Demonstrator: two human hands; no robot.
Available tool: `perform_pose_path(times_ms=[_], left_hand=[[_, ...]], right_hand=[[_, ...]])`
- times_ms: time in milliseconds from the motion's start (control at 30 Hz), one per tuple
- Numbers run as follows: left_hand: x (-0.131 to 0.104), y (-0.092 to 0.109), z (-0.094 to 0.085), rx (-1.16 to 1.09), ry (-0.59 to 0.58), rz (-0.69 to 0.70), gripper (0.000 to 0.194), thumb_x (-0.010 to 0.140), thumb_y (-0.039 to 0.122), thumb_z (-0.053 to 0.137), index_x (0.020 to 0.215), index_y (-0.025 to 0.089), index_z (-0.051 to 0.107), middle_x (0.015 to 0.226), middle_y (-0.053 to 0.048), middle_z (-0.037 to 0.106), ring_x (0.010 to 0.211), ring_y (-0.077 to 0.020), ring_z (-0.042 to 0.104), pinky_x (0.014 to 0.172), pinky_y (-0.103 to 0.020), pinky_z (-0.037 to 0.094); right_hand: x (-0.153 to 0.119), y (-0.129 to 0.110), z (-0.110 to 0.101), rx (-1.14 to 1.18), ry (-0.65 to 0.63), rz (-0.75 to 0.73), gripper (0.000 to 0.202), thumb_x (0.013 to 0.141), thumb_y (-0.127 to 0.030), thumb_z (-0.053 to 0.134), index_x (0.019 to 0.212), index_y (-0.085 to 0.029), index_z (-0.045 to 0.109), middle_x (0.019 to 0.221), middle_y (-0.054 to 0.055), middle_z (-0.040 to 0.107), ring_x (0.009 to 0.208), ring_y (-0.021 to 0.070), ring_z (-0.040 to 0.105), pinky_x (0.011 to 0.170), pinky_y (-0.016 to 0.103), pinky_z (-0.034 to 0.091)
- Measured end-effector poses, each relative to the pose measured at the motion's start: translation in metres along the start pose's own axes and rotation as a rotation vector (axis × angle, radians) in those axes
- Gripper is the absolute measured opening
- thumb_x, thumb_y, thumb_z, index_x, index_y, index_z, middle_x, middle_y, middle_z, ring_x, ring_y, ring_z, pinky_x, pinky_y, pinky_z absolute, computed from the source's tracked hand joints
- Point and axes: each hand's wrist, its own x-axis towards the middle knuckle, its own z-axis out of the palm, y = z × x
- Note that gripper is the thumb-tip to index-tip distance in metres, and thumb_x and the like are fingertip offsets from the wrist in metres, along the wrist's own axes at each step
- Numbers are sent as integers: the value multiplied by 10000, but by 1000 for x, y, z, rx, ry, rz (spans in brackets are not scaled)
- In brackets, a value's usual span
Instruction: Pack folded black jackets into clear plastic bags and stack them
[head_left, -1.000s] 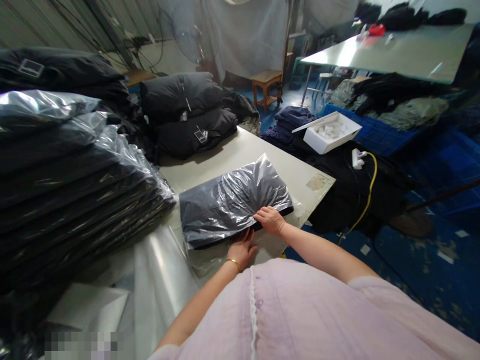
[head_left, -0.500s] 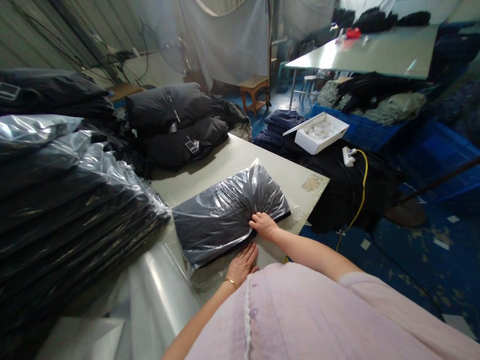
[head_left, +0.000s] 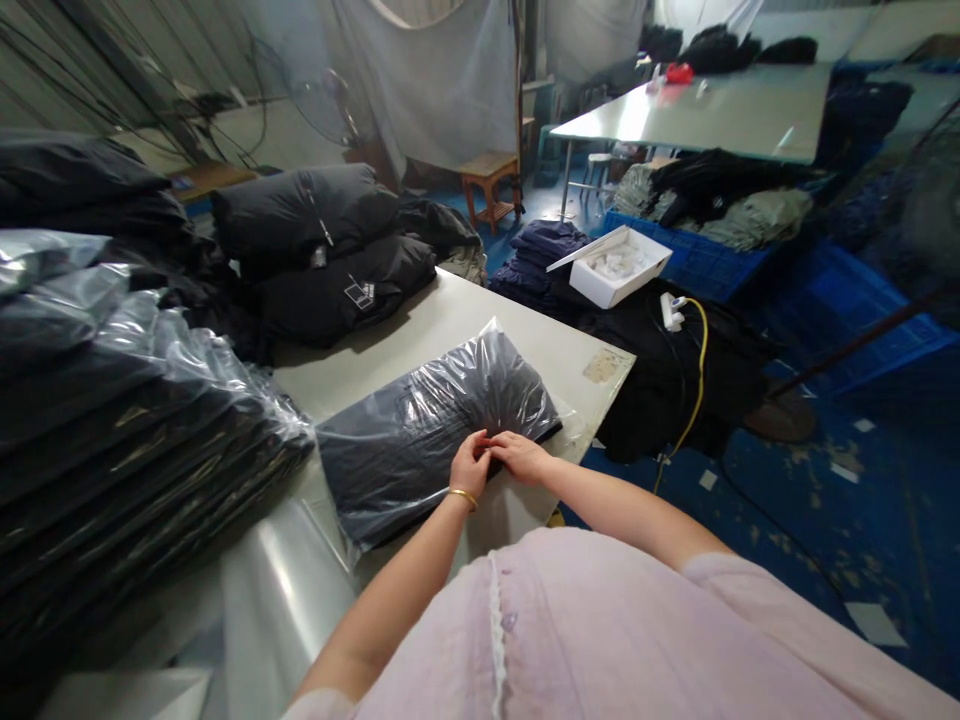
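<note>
A folded dark garment in a clear plastic bag (head_left: 405, 430) lies flat on the pale table (head_left: 420, 310). At the bag's near edge my left hand (head_left: 471, 468) and my right hand (head_left: 519, 456) meet, fingertips together. Both hands are closed in a pinch on the plastic, which is drawn into creases that fan out from the fingers. A gold bracelet (head_left: 463, 496) circles my left wrist. Exactly how much plastic lies between the fingertips is hidden.
A tall stack of bagged dark garments (head_left: 150, 430) rises at the left, with loose clear plastic bags (head_left: 285, 590) in front. Black folded jackets (head_left: 322, 240) sit behind. Right of the table are a white box (head_left: 619, 268), a power strip (head_left: 672, 312) and blue crates (head_left: 862, 310).
My left hand has come up from the table at the bag's near edge to join the right hand on the plastic. The whole view has shifted slightly.
</note>
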Motion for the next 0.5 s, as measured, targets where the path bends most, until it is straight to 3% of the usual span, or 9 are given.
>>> perform_pose_path(times_ms=[100, 167, 233, 333, 500], left_hand=[[4, -19, 9, -36, -64, -29, 340, 800, 115, 578, 1120, 194, 663, 1032, -54, 679, 914, -157, 645, 882, -339, 539], [-1, -24, 10, 47, -130, 61, 322, 782, 132, 618, 1084, 213, 696, 1071, -52, 676, 976, -174, 626, 929, -360, 517], [-7, -23, 9, 151, -157, 139, 356, 771, 125, 630, 1099, 241, 705, 1125, -44, 674, 1034, -191, 601, 971, -381, 491], [-15, -20, 8, 273, -159, 210, 426, 799, 113, 585, 1184, 268, 679, 1207, -35, 660, 1098, -204, 567, 1007, -390, 470], [-26, -20, 7, 421, -248, 303, 473, 857, 223, 572, 1326, 278, 583, 1383, -15, 572, 1176, -231, 507, 1071, -415, 418]], right_hand=[[-36, 7, 0, 57, 144, -15, 452, 793, -70, 561, 1221, -202, 616, 1309, 76, 565, 1208, 206, 483, 1036, 362, 399], [-61, 9, -1, 44, 271, 105, 351, 837, -112, 560, 1159, -211, 658, 1229, 77, 612, 1140, 216, 522, 997, 380, 422], [-79, 9, -3, 18, 318, 206, 219, 880, -211, 583, 1065, -217, 701, 1097, 74, 658, 1035, 221, 553, 929, 385, 443], [-85, 9, -5, -18, 214, 194, 181, 856, -334, 660, 991, -231, 723, 994, 60, 674, 952, 218, 559, 843, 364, 439], [-65, 8, -1, -119, 61, 210, 140, 869, -350, 652, 870, -238, 736, 891, 44, 664, 863, 189, 551, 767, 317, 397]])
